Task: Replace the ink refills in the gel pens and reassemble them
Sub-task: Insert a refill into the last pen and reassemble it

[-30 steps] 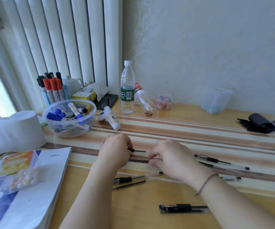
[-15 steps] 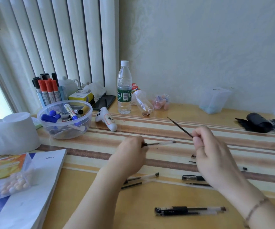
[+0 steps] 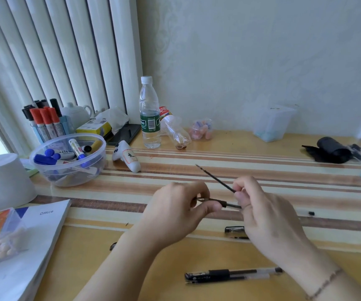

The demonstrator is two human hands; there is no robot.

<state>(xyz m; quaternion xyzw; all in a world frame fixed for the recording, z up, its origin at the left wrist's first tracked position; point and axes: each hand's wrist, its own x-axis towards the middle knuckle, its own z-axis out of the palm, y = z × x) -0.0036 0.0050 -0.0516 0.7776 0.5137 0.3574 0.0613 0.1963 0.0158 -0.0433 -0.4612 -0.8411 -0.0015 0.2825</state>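
A thin dark ink refill (image 3: 215, 178) slants up above the striped tabletop (image 3: 283, 170), pinched by the right hand (image 3: 264, 213). Just beside and below it, the left hand (image 3: 175, 213) grips a pen barrel (image 3: 223, 203). An assembled gel pen (image 3: 231, 274) lies nearer the person.

Bare striped table (image 3: 262, 170) beyond hands; bowl (image 3: 67, 159), bottle (image 3: 150, 114) far-left.

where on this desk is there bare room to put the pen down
Bare striped desk lies between the water bottle and the black roll, beyond the hands. The near edge between the book and the capped pens is also bare. The far left is crowded: marker bowl, white tub, remote.
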